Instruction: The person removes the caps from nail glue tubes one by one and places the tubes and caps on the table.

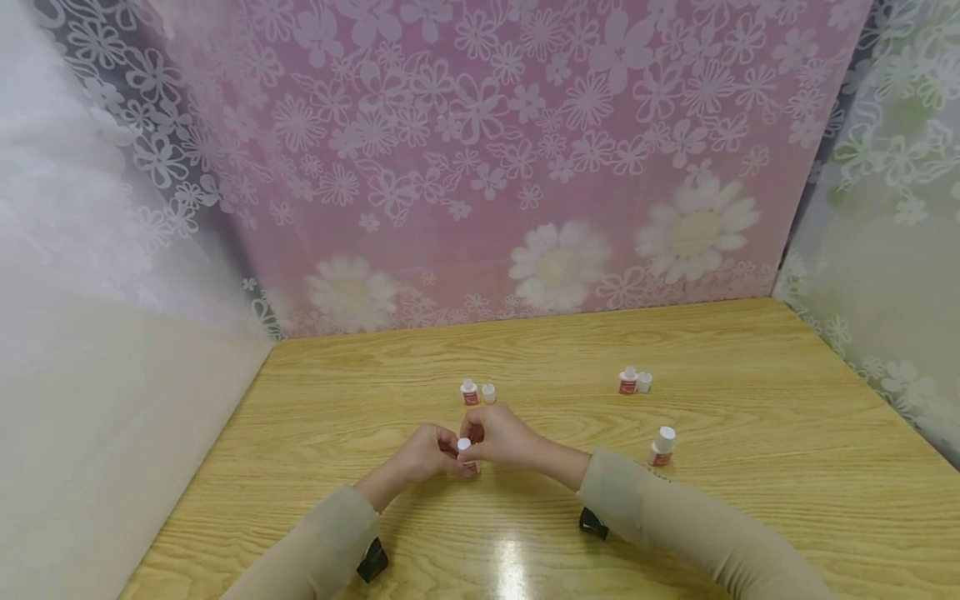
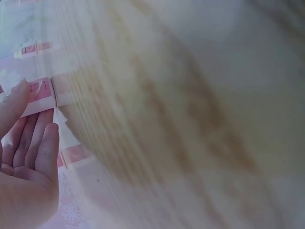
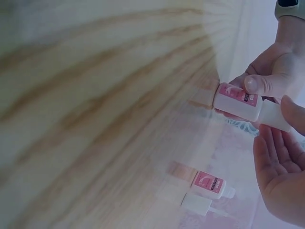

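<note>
A small white bottle with a pink label stands on the wooden table, low in the middle of the head view. My left hand holds its body between thumb and fingers. From the other side, my right hand pinches the white cap at the top. In the right wrist view the cap sits on the bottle's neck. Just behind both hands is a similar bottle without its cap; a white cap with a thin applicator stands beside it.
Farther right, another uncapped bottle has a white cap close by it. Nearer, right of my right forearm, stands a capped bottle. Flowered curtains enclose the table at the back and both sides.
</note>
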A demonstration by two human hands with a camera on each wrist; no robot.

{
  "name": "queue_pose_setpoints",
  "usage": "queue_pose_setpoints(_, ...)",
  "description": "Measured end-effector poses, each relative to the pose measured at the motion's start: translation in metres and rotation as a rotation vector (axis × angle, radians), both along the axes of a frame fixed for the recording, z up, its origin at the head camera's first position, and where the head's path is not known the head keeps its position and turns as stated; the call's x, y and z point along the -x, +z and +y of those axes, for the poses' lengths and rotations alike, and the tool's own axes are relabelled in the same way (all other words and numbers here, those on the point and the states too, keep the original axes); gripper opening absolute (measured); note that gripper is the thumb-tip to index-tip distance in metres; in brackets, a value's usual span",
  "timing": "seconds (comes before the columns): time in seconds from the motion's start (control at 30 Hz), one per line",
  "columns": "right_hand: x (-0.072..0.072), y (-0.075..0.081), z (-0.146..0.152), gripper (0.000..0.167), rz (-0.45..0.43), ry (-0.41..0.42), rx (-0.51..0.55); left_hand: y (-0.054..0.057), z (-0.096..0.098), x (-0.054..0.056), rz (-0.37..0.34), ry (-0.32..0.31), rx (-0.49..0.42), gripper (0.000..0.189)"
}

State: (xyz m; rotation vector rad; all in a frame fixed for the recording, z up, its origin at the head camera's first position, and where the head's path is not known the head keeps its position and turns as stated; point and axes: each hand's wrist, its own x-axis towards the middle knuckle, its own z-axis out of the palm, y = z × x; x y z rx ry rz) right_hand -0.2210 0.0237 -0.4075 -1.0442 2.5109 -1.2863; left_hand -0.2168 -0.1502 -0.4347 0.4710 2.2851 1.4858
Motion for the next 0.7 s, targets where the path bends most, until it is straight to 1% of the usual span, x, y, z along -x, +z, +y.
queue_pose_setpoints(0.07,0.000,0.001,0.000,0.014,-0.011,0.008,-0.009,0.005,0.001,-0.002,-0.004,0.000,0.000,0.010)
queue_pose_setpoints(0.2,0.002,0.002,0.001,0.012,-0.014,0.029,-0.034,0.021,0.004,-0.010,0.002,-0.007,0.012,0.010)
queue_pose_setpoints(0.27,0.002,0.003,0.001,0.010,-0.018,0.037,-0.044,0.026,0.006,-0.013,0.011,-0.014,0.018,0.011)
queue_pose_setpoints(0.37,0.002,0.003,0.001,0.008,-0.045,0.046,-0.042,0.029,0.006,-0.014,0.014,-0.021,0.017,0.012)
queue_pose_setpoints(0.53,0.002,0.003,0.001,0.009,-0.086,0.065,-0.025,0.025,0.005,-0.012,0.007,-0.029,0.003,0.014)
queue_pose_setpoints(0.7,0.003,0.001,0.001,0.010,-0.099,0.080,-0.023,0.007,0.002,-0.003,0.010,-0.017,0.001,0.014)
